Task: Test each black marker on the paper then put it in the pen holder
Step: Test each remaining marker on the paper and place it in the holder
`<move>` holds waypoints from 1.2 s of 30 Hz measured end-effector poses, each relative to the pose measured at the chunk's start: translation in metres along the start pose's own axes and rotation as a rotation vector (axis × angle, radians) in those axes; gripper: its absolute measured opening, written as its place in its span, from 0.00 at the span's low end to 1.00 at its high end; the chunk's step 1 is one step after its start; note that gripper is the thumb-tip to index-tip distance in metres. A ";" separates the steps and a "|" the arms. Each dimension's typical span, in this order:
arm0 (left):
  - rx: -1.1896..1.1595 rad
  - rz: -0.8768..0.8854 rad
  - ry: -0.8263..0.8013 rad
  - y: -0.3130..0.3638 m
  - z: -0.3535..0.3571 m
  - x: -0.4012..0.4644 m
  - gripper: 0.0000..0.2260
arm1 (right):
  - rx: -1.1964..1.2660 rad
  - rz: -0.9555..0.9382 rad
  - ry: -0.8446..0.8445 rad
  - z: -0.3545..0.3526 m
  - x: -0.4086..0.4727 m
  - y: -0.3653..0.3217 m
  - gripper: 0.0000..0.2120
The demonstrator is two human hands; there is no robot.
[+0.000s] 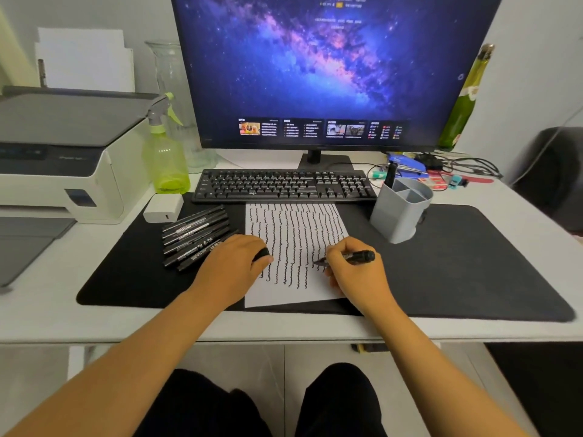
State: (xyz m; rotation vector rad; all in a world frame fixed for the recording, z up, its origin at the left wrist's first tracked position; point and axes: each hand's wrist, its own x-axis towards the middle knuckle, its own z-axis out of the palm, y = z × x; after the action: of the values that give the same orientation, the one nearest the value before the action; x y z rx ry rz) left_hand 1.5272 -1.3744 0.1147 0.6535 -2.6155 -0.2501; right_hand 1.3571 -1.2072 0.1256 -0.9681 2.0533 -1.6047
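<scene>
A lit monitor (321, 67) stands at the back of the white desk (520, 197), with a printer (63, 152) at the left and a black keyboard (284, 186) in front of the screen. A black desk mat (457, 263) covers the near part of the desk. On it lies the paper (293, 234), its long axis running away from the person, filled with columns of black wavy lines. Right of the paper's far end stands the grey pen holder (400, 209), with one dark marker upright in its rear compartment. Left of the paper lies a row of black markers (195, 234), side by side, their long axes slanting from near-left to far-right.

Both forearms reach forward over the desk edge. The left hand (233, 266) rests knuckles up on the paper's left edge, fingers curled round a black cap (262, 255). The right hand (353, 272) pinches an uncapped marker (350, 257) in a writing grip; the marker lies almost level, tip pointing left onto the paper, tail end pointing right
</scene>
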 end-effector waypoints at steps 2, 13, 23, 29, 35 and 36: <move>-0.003 -0.004 0.020 0.000 0.001 -0.001 0.14 | -0.006 0.008 -0.001 0.002 0.000 0.001 0.12; -0.019 -0.023 0.028 -0.001 0.003 -0.001 0.16 | -0.061 0.003 -0.010 0.004 -0.001 0.000 0.13; -0.018 -0.016 0.036 -0.002 0.005 -0.002 0.16 | -0.018 -0.054 -0.051 0.003 -0.004 0.003 0.13; -0.009 -0.017 0.040 -0.002 0.005 -0.002 0.17 | 0.000 -0.073 -0.083 0.001 -0.008 0.004 0.21; -0.012 -0.015 0.042 -0.003 0.007 -0.001 0.16 | 0.001 -0.105 -0.118 0.000 -0.010 0.004 0.23; -0.011 -0.016 0.042 -0.003 0.007 -0.001 0.16 | -0.001 -0.105 -0.128 0.000 -0.010 0.004 0.23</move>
State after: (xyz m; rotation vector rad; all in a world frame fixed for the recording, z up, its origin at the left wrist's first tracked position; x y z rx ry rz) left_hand 1.5268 -1.3761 0.1073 0.6695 -2.5682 -0.2531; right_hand 1.3629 -1.1998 0.1205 -1.1658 1.9466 -1.5493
